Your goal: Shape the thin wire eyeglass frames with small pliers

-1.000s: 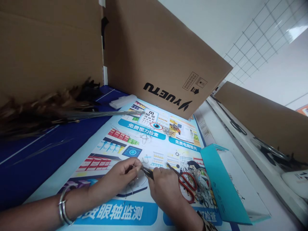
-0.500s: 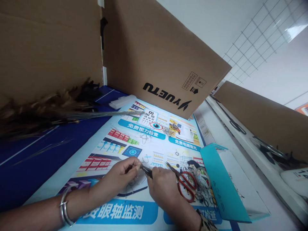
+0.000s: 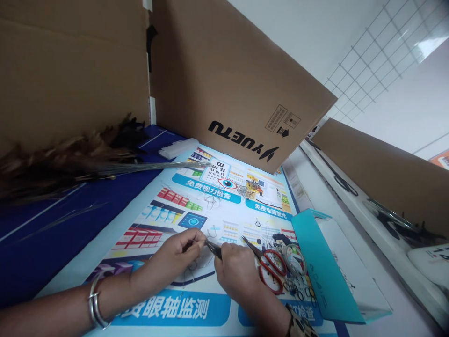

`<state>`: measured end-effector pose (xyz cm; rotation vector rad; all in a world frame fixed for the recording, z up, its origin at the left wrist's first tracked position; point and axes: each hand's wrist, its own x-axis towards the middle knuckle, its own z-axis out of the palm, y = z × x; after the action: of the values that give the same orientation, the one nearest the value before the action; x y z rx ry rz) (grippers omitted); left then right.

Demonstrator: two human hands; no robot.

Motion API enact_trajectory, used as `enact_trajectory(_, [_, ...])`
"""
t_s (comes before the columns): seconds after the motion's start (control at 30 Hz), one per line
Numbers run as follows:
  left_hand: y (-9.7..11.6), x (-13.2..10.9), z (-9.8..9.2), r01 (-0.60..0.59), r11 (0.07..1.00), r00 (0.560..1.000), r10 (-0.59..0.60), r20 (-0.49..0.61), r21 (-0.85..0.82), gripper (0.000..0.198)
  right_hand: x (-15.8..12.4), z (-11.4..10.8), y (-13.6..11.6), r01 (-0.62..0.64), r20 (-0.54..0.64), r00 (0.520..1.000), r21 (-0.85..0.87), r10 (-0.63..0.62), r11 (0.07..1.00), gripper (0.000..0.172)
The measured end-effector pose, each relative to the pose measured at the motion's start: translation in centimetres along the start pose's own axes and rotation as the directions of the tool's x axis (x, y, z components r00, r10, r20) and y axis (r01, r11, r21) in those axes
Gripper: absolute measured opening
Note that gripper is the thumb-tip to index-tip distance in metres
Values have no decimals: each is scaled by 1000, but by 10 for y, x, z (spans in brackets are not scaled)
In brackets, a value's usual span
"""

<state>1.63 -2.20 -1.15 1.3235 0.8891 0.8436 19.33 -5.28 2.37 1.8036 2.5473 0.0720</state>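
My left hand (image 3: 182, 255) is closed, thumb and forefinger pinched on a thin wire (image 3: 204, 241) whose far part is too fine to follow. Held in the fist of my right hand (image 3: 236, 271) are dark pliers (image 3: 213, 249), their jaws pointing left and meeting the wire at my left fingertips. Red-handled scissors (image 3: 270, 267) lie just right of my right hand, blades toward the upper left. Beside them are a roll of clear tape (image 3: 295, 260) and a heap of small wire pieces (image 3: 298, 288). Thin loops of wire also lie beneath the hands.
An open turquoise box (image 3: 328, 271) with wire bits inside stands at the right. A bundle of long straight wires (image 3: 168, 165) lies at the back left, near brown feathers (image 3: 70, 157). Cardboard panels (image 3: 224, 70) wall the back. A printed poster (image 3: 175, 304) covers the table.
Almost nothing differs. Both hands stay in place with the wire and the pliers; my right hand has shifted very slightly left.
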Motion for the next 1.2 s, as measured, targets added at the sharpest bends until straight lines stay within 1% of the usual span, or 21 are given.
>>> enact_trajectory(0.27, [1, -2, -1, -20, 999, 1000, 21, -12, 37, 11, 1, 0, 3, -5, 25, 1000, 15, 4, 1000, 12])
enact_trajectory(0.5, [7, -1, -1, -34, 995, 999, 36, -18, 90, 14, 2, -2, 5, 6, 15, 1000, 17, -6, 1000, 10])
enact_trajectory(0.57, [8, 0, -1, -25, 996, 1000, 26, -2, 85, 14, 2, 0, 5, 1, 0, 1000, 15, -1, 1000, 11])
enact_trajectory(0.67, [9, 0, -2, -16, 997, 1000, 14, 21, 74, 12, 1, 2, 5, -12, -54, 998, 19, 13, 1000, 9])
enact_trajectory(0.77, [9, 1, -2, -24, 996, 999, 22, 23, 84, 11, 1, 4, 6, -4, -97, 995, 35, 7, 999, 9])
enact_trajectory(0.9, [7, 0, -3, -47, 992, 999, 47, 8, 119, 12, 2, 8, 8, -14, -110, 994, 58, 20, 998, 13])
enact_trajectory(1.07, [9, -1, -4, -68, 985, 997, 71, -17, 159, 16, 3, 14, 10, -32, -68, 997, 118, 40, 993, 24])
enact_trajectory(1.13, [12, -2, -3, -67, 988, 998, 69, -10, 142, 18, 4, 13, 11, -52, -52, 997, 161, 61, 986, 28])
enact_trajectory(1.2, [15, -2, -2, -42, 994, 999, 42, 8, 99, 19, 4, 12, 12, -76, -31, 996, 208, 84, 975, 30])
